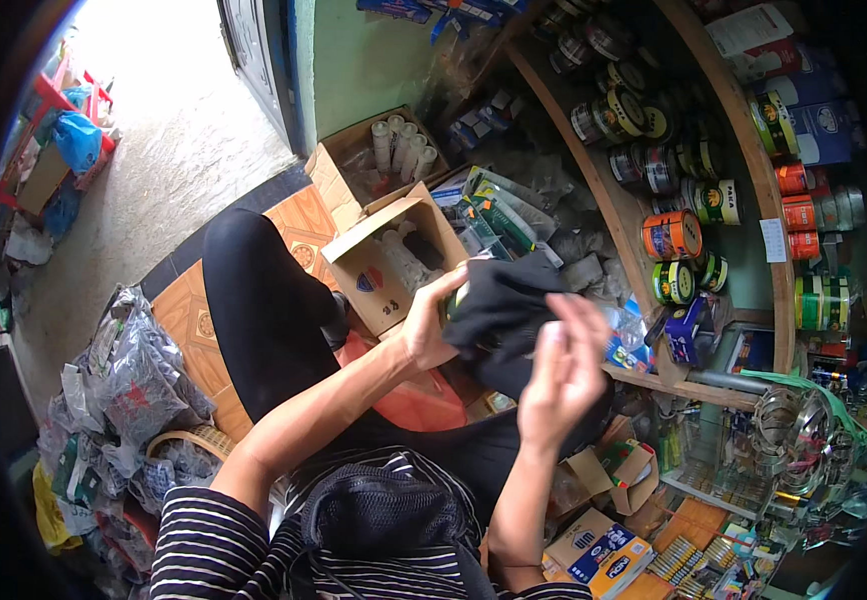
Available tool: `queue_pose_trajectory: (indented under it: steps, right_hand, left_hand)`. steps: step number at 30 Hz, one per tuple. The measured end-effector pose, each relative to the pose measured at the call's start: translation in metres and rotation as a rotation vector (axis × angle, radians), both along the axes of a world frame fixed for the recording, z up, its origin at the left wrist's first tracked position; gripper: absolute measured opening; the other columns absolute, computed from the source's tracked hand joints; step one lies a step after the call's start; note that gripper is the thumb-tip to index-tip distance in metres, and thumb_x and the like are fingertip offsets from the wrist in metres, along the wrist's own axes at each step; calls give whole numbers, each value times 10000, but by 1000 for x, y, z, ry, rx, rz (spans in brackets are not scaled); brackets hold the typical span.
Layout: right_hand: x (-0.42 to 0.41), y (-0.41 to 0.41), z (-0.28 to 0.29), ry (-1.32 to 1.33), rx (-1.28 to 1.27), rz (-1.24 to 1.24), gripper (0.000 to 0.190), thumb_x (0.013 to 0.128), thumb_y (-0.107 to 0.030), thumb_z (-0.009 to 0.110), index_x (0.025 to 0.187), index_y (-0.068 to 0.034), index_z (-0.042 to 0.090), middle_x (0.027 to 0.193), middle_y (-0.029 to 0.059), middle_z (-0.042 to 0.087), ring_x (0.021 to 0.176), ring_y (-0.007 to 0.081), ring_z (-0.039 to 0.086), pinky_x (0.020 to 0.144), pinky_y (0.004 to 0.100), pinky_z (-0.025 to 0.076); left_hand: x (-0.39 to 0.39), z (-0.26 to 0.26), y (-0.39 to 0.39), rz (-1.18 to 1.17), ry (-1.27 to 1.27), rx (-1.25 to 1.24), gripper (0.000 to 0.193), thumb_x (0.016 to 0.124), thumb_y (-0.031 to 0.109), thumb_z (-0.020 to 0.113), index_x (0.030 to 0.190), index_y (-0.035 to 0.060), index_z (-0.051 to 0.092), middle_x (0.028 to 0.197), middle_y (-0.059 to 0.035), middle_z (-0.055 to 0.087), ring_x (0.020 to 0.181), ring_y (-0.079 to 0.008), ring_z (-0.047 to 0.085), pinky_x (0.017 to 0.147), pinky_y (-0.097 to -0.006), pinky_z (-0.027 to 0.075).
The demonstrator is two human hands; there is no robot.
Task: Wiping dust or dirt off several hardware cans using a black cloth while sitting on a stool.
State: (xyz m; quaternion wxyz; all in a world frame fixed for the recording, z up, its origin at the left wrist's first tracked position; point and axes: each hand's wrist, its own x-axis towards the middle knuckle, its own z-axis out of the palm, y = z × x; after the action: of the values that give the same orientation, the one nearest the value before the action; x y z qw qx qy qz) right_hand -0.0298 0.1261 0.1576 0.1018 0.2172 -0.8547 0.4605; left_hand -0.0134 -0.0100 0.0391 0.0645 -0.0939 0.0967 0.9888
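My left hand (pixel 433 315) grips a round item, mostly hidden, with its thumb and fingers; a black cloth (pixel 505 300) lies over that item. My right hand (pixel 565 360) is raised at the right side of the cloth, blurred, its fingers extended and apart; whether a fingertip touches the cloth is unclear. Just beyond my left hand stands an open cardboard box (pixel 373 281) with pale items in plastic inside. Below the hands, a translucent red plastic bag (pixel 422 397) lies between my legs.
Another open carton (pixel 336 169) holds several white tubes. Packaged goods (pixel 505 210) lie beside it. Wooden shelves (pixel 591 180) with round tins stand at right. Bagged goods (pixel 141 390) are piled at left. Small boxes (pixel 598 555) and a glass case (pixel 718 465) are at lower right.
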Motion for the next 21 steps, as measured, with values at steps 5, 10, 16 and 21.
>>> queue_pose_trajectory:
  steps: [5,10,16,21]
  right_hand:
    - [20,-3,-45,79,299,127,338,929,-100,723,1256,-24,678,1260,178,628,1212,369,590,1073,482,465]
    - [16,19,-26,-73,54,205,426,764,115,670,1156,-45,716,1188,123,659,1084,308,661,983,403,514]
    - [-7,18,14,110,207,-54,289,844,96,596,1047,-21,764,1214,145,637,981,267,670,881,361,519]
    - [-21,-12,0,-44,296,70,267,977,-217,713,1163,-25,720,1278,189,619,1190,368,634,1014,438,506]
  left_hand:
    - [-7,-27,-1,130,151,87,495,1039,304,495,1480,78,498,1387,-128,627,1258,-258,626,1088,-407,513]
    - [-10,-7,-13,171,-21,25,513,1038,390,527,1469,111,512,1379,-120,628,1268,-283,616,1093,-469,500]
    - [-11,-3,-15,159,54,15,519,1034,381,526,1487,132,485,1473,-91,559,1358,-262,546,1130,-478,458]
    - [-9,-7,-12,135,90,-150,536,1009,335,563,1486,128,434,1389,-112,572,1268,-255,592,1091,-418,490]
